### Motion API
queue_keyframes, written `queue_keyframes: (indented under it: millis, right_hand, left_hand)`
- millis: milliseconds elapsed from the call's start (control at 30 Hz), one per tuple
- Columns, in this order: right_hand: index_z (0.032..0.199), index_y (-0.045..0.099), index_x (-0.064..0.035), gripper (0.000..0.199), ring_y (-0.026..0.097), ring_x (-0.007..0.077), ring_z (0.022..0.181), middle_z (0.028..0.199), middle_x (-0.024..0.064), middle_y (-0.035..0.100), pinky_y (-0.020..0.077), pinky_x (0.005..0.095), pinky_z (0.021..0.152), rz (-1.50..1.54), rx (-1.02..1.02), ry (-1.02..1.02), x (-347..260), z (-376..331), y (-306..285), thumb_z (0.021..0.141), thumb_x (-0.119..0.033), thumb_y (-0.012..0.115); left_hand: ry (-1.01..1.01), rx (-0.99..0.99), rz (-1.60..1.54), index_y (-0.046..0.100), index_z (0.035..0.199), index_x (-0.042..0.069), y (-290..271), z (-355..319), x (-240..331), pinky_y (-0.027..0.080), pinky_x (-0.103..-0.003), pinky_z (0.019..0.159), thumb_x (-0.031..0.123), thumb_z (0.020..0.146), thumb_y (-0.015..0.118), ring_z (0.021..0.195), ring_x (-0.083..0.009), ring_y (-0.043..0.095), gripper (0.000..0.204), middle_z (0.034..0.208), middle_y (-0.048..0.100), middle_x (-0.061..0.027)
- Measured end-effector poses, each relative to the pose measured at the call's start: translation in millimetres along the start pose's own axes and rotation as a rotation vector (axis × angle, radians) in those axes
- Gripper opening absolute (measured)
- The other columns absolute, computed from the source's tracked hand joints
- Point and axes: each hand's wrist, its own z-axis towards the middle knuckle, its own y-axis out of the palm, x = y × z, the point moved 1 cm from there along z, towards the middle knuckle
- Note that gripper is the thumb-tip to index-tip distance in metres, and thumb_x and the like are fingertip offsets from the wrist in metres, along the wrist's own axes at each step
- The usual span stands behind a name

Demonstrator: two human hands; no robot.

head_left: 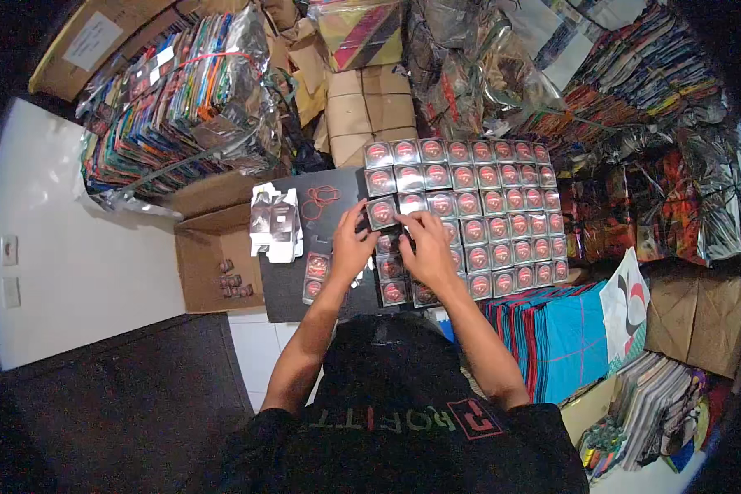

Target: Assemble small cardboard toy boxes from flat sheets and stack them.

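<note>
Leaning over a dark table (281, 290) in the head view, a person (391, 370) touches one small square box (382, 213) at the left edge of rows of matching boxes (491, 201). The left hand (351, 249) curves, fingertips along its left side; the right hand (427, 249) has its forefinger at the right edge; whether either pinches, I cannot tell. The box looks light, stiff, slick, perhaps easily cracked; opposite side walls offer the best hold.
</note>
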Motion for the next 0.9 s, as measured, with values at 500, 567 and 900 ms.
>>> queue_keyframes:
  millis: [500, 567, 900]
  right_hand:
    - [0.127, 0.068, -0.0066, 0.043, 0.055, 0.0363, 0.111, 0.119, 0.0156, 0.059, 0.0446, 0.0484, 0.096, -0.068, -0.029, 0.004, -1, -1, 5, 0.085, -0.007, 0.068]
    - [0.127, 0.068, -0.0067, 0.043, 0.055, 0.0361, 0.111, 0.119, 0.0155, 0.059, 0.0445, 0.0482, 0.097, -0.071, -0.027, 0.006, 0, -2, 6, 0.085, -0.007, 0.068]
    - [0.127, 0.068, -0.0075, 0.042, 0.055, 0.0361, 0.111, 0.118, 0.0157, 0.058, 0.0442, 0.0493, 0.094, -0.101, 0.010, -0.021, -6, -6, 4, 0.085, -0.008, 0.067]
  left_hand:
    - [0.031, 0.025, 0.028, 0.040, 0.153, 0.006, 6, 6, -15, 0.057, -0.042, 0.102, -0.009, 0.084, 0.071, 0.130, -0.0303, 0.057, 0.077, 0.145, 0.051, -0.0165]
    - [0.031, 0.022, 0.020, 0.039, 0.153, 0.005, 7, 6, -15, 0.057, -0.042, 0.102, -0.009, 0.084, 0.071, 0.131, -0.0302, 0.057, 0.077, 0.146, 0.051, -0.0170]
    - [0.037, 0.051, 0.000, 0.049, 0.136, 0.002, -6, -4, -24, 0.054, -0.042, 0.105, -0.005, 0.084, 0.072, 0.127, -0.0297, 0.058, 0.058, 0.132, 0.056, -0.0165]
